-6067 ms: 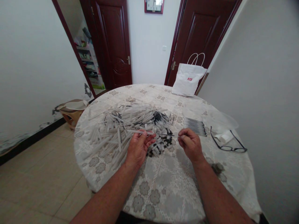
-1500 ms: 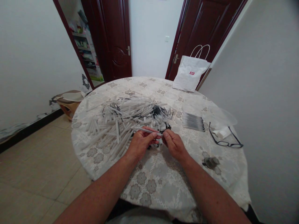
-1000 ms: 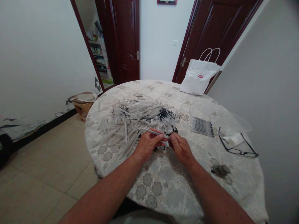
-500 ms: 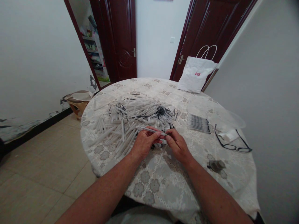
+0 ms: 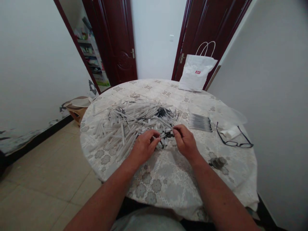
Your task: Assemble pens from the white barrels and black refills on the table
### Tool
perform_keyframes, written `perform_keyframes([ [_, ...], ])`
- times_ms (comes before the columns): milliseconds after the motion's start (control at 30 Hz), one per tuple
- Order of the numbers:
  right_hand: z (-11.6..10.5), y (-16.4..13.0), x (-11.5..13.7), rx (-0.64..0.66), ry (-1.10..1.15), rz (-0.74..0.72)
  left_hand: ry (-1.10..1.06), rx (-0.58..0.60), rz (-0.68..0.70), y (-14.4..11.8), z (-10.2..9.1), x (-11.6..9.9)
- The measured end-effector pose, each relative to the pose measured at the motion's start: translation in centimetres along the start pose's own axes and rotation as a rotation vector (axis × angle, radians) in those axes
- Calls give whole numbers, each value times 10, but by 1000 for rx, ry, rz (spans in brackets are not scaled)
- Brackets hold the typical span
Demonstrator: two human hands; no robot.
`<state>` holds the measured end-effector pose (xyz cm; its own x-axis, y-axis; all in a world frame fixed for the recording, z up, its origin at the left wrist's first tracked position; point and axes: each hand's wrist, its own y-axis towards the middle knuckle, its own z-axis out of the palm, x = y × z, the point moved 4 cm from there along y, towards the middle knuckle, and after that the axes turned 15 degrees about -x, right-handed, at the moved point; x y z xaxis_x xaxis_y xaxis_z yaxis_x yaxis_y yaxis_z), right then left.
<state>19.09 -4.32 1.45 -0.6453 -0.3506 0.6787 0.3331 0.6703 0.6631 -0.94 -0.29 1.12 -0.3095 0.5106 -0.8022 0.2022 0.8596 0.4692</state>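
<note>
Doors: two, dark red, each with one handle, standing beyond the table [image 5: 115, 41]
Table: one, round, under a flower-patterned cloth [image 5: 180, 199]
Stool: one, brown, on the floor to the left, with something pale draped over it [image 5: 77, 107]
Bag: one, white, two looped handles and one red label, upright at the far right edge of the table [image 5: 197, 72]
Heap: one, too many pale tubes to count, spread over the left and middle of the table, with dark thin pieces among them [image 5: 134, 112]
Left hand: half open, thumb and forefinger a little parted, at the near edge of the heap; whether it touches a piece there cannot be told [image 5: 144, 146]
Right hand: fingers closed in a pinch on the near end of a tube, at the heap's right edge [image 5: 186, 142]
Row: one, roughly ten pens side by side, dark ends towards the right, too fine to count exactly [image 5: 201, 123]
Glasses: one pair, dark frame, arms unfolded [image 5: 232, 143]
Tube: one in the grip, slanting up and left over the heap [image 5: 165, 122]
Packet: one, white, between the arms of the glasses [image 5: 231, 132]
Lump: one, dark, beside the right forearm, blurred [image 5: 218, 162]
Caps: several, black, between the two hands, uncountable [image 5: 169, 134]
</note>
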Motion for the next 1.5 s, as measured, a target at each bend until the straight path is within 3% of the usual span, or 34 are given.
perform_keyframes([
  [133,-19,8,-16,-189,-17,152,316,173,212,-2,10,-11],
  [233,-22,11,-16,-210,-11,136,522,279,264,-4,31,-16],
  [333,-20,11,-10,-178,-13,88,665,311,331,-4,53,-16],
  [467,-17,10,-4,-143,-20,50,748,370,411,-3,69,-10],
  [567,-18,10,-3,-140,-17,37,781,397,471,-1,70,-6],
  [700,-21,11,-3,-156,-7,42,763,349,497,4,67,-3],
  [867,-22,10,-5,-165,3,78,395,101,330,17,50,-1],
  [1067,-20,8,-2,-138,-16,83,-218,-154,-223,30,25,19],
  [1333,-19,3,-12,-166,16,183,-757,-189,-514,36,23,37],
  [1500,-19,3,-12,-184,48,184,-951,-252,-588,39,22,37],
])
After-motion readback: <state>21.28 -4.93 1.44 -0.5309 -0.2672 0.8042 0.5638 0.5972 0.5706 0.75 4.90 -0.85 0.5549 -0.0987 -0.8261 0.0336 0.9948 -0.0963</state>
